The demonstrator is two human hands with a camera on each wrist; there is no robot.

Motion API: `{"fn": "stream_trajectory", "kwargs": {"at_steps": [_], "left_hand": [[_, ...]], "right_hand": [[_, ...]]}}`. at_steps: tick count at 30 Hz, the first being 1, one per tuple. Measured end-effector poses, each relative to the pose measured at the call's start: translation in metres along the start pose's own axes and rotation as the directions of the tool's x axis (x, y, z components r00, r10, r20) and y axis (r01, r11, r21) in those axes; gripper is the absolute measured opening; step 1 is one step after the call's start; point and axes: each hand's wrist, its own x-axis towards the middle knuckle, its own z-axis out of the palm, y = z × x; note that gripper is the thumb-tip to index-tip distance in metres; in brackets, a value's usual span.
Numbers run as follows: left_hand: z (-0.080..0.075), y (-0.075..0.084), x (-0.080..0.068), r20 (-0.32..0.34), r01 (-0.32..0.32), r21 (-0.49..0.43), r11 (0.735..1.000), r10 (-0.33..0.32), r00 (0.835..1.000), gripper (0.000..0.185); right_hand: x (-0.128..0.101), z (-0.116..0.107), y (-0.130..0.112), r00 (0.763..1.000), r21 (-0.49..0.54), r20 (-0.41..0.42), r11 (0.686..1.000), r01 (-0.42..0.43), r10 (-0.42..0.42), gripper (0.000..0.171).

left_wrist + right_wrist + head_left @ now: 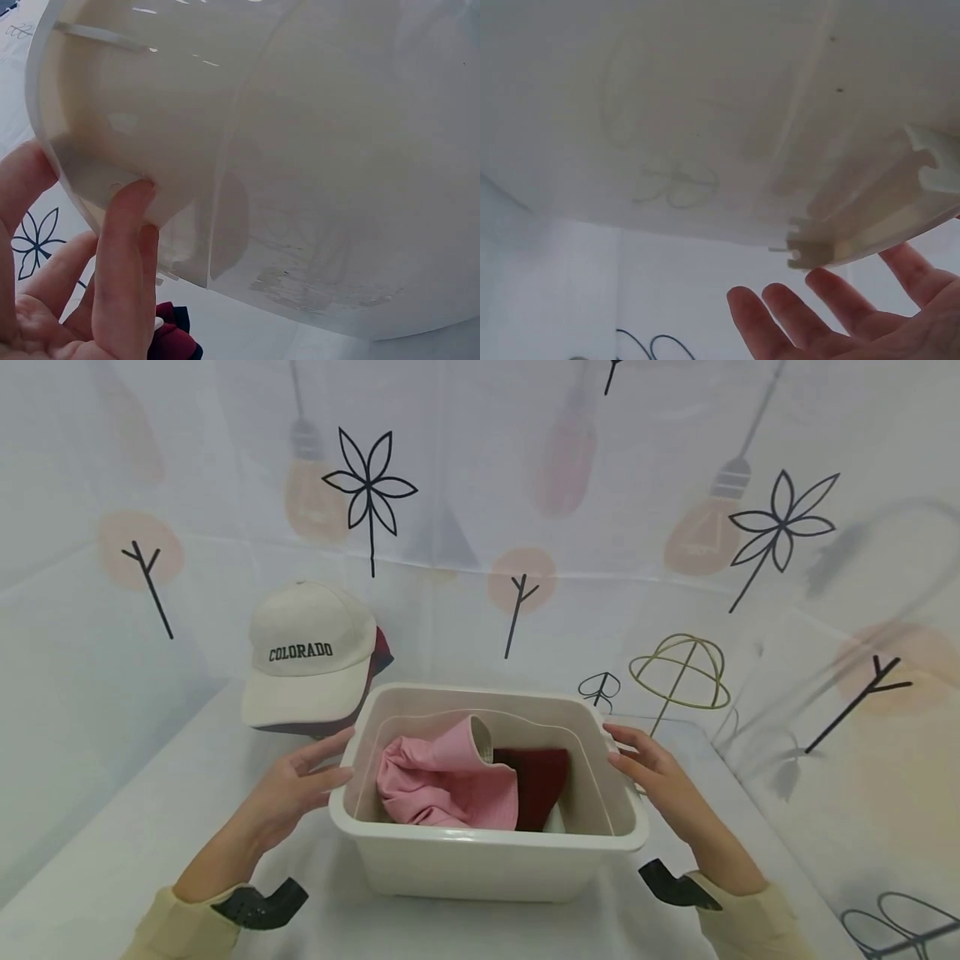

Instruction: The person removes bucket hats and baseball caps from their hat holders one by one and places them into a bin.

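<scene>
**Two hands frame a cream bin of caps**

We see a cream plastic bin (pixel 487 852) standing on a white table (pixel 112 860), a pink cap (pixel 450 777) and a dark red cap (pixel 536 781) lying side by side inside it. Our left hand (pixel 288 793) sits at the bin's left rim, fingers straight and relaxed, one fingertip (pixel 131 195) touching the underside of the rim. Our right hand (pixel 660 777) hovers just beside the right rim, fingers spread, grasping nothing. Behind the bin, at its left, a beige "COLORADO" cap (pixel 311 652) rests on another dark cap, and a wire hat stand (pixel 678 672) stands at the back right.
</scene>
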Motion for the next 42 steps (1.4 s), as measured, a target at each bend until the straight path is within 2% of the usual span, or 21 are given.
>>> {"fn": "stream_trajectory", "kwargs": {"at_steps": [8, 16, 24, 27, 29, 31, 33, 37, 42], "left_hand": [[0.000, 0.001, 0.000, -0.008, 0.005, -0.007, 1.000, -0.005, 1.000, 0.070], [0.003, -0.004, 0.005, -0.021, -0.011, -0.015, 1.000, 0.011, 1.000, 0.069], [0.007, -0.007, 0.005, -0.084, -0.020, -0.023, 1.000, 0.018, 0.996, 0.062], [0.006, -0.008, 0.003, -0.102, -0.050, -0.010, 0.999, 0.048, 0.994, 0.060], [0.004, -0.008, 0.002, -0.137, -0.070, 0.003, 0.998, 0.070, 0.988, 0.059], [0.002, -0.008, 0.000, -0.187, -0.097, 0.023, 0.995, 0.100, 0.977, 0.061], [0.000, -0.008, -0.002, -0.247, -0.128, 0.068, 0.989, 0.141, 0.959, 0.063], [-0.003, -0.009, -0.003, -0.353, -0.189, 0.175, 0.966, 0.241, 0.904, 0.063], [-0.010, -0.009, 0.000, -0.446, -0.190, 0.355, 0.915, 0.344, 0.826, 0.056]], "right_hand": [[0.000, 0.006, 0.014, 0.999, 0.109, -0.014, 0.993, -0.049, 0.050, 0.046], [-0.002, 0.012, 0.013, 0.993, 0.216, -0.044, 0.972, -0.094, 0.106, 0.044], [-0.007, 0.013, 0.017, 0.997, 0.270, -0.031, 0.961, -0.053, 0.064, 0.040], [-0.007, 0.014, 0.017, 0.998, 0.280, -0.035, 0.959, -0.034, 0.046, 0.039], [-0.006, 0.015, 0.017, 0.998, 0.283, -0.039, 0.959, -0.030, 0.042, 0.038], [-0.005, 0.016, 0.017, 0.998, 0.283, -0.038, 0.959, -0.029, 0.041, 0.038], [-0.005, 0.016, 0.017, 0.998, 0.282, -0.036, 0.959, -0.032, 0.044, 0.039], [-0.004, 0.016, 0.017, 0.998, 0.271, -0.040, 0.962, -0.037, 0.050, 0.042], [-0.004, 0.017, 0.017, 0.998, 0.267, -0.036, 0.963, -0.042, 0.053, 0.042]]}}
